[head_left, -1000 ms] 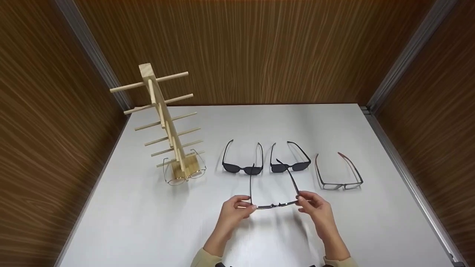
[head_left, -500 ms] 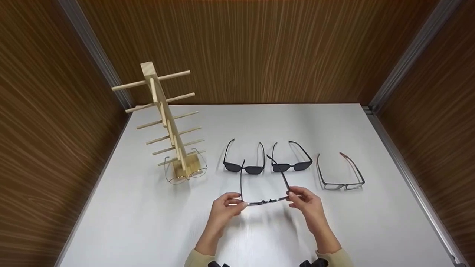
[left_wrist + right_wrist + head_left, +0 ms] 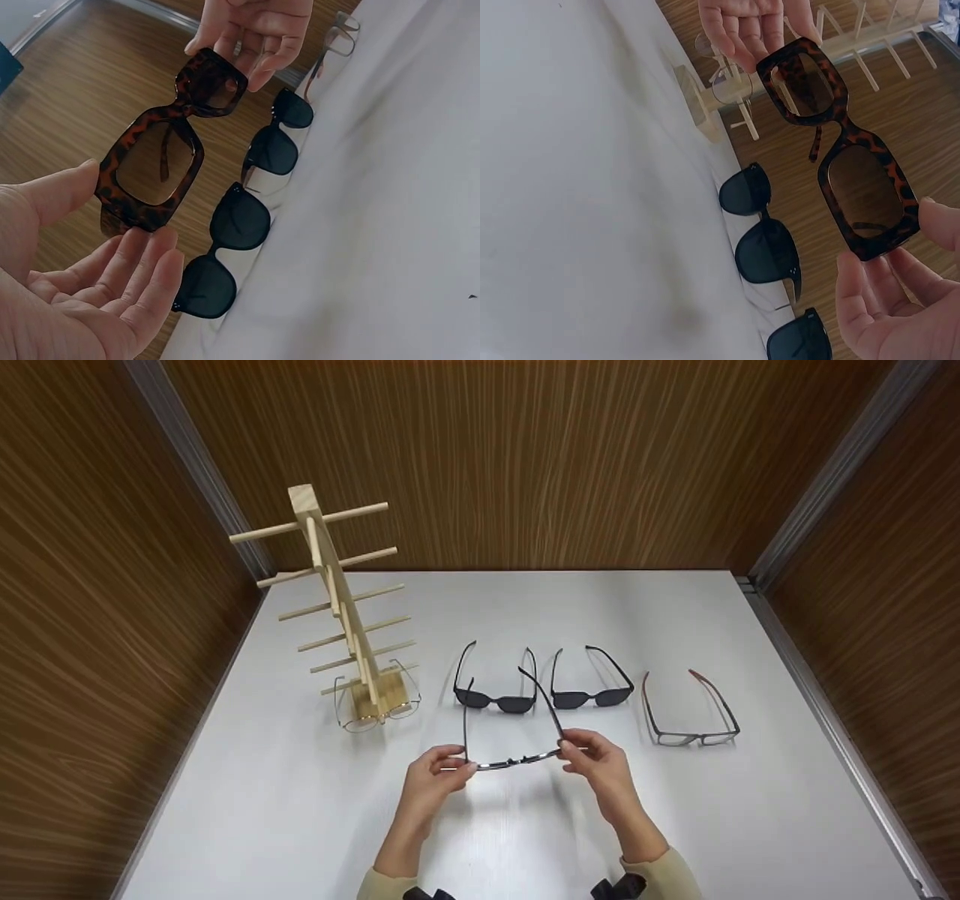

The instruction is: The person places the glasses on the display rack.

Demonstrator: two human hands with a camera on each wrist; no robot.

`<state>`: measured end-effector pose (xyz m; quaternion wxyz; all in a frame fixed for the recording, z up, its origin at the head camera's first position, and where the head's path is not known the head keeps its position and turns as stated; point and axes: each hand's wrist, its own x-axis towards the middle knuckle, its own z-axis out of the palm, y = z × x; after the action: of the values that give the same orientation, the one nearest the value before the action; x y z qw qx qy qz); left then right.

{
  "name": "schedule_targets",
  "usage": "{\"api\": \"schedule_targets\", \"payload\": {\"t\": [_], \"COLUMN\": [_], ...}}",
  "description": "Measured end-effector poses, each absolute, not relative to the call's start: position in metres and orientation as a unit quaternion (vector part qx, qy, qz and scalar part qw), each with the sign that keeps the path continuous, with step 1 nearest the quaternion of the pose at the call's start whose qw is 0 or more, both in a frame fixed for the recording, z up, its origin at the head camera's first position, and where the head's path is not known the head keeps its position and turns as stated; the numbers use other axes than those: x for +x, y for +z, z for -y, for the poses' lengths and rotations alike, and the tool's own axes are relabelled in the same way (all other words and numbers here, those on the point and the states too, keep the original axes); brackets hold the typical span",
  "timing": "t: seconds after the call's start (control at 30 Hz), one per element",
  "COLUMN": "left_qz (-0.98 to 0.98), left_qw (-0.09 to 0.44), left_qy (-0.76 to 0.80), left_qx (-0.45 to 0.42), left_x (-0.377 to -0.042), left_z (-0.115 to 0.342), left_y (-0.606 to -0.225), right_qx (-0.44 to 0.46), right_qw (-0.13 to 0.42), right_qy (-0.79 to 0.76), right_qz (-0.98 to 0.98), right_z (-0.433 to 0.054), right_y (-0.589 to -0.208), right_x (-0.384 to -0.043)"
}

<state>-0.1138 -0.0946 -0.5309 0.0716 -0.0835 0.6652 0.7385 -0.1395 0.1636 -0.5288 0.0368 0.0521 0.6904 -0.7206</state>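
Note:
Both hands hold one pair of tortoiseshell sunglasses (image 3: 196, 150) with brown-tinted lenses, its arms unfolded and pointing away from the body. My left hand (image 3: 429, 781) pinches the left front corner by the hinge; my right hand (image 3: 600, 771) pinches the right one. In the head view the frame is held above the white table, and its arm tips overlap the left black sunglasses (image 3: 495, 703) behind. The right wrist view shows the thumb and fingers of the right hand (image 3: 900, 289) on the lower corner of the frame.
A wooden display rack (image 3: 337, 592) with several pegs stands at the left, thin-rimmed eyeglasses (image 3: 405, 709) hanging low on it. Another pair of black sunglasses (image 3: 592, 697) and dark-framed eyeglasses (image 3: 697, 735) with reddish arm tips lie to the right. Wood-grain walls (image 3: 525, 465) enclose the table (image 3: 750, 825).
Both hands have carried the tortoiseshell sunglasses leftward and slightly away from the body, the right end tilting a little farther forward. The other glasses and the rack stay in place.

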Motion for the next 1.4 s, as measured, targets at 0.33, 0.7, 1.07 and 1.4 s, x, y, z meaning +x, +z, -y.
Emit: {"api": "schedule_targets", "payload": {"t": [0.33,0.7,1.07,1.4], "left_qz": [-0.670,-0.673,-0.674,-0.672], "left_qw": [0.057,0.027,0.004,-0.021], "left_qy": [0.733,0.730,0.725,0.725], "left_qx": [-0.101,-0.119,-0.143,-0.148], "left_x": [-0.110,-0.106,-0.101,-0.095], "left_z": [0.106,0.123,0.138,0.154], "left_y": [-0.525,-0.521,-0.512,-0.508], "right_qx": [0.029,-0.009,-0.043,-0.094], "right_qw": [0.044,0.052,0.066,0.099], "right_qy": [-0.725,-0.721,-0.723,-0.722], "right_qz": [-0.686,-0.691,-0.687,-0.679], "right_z": [-0.149,-0.130,-0.112,-0.095], "right_y": [-0.525,-0.519,-0.514,-0.493], "right_x": [-0.145,-0.155,-0.166,-0.165]}}
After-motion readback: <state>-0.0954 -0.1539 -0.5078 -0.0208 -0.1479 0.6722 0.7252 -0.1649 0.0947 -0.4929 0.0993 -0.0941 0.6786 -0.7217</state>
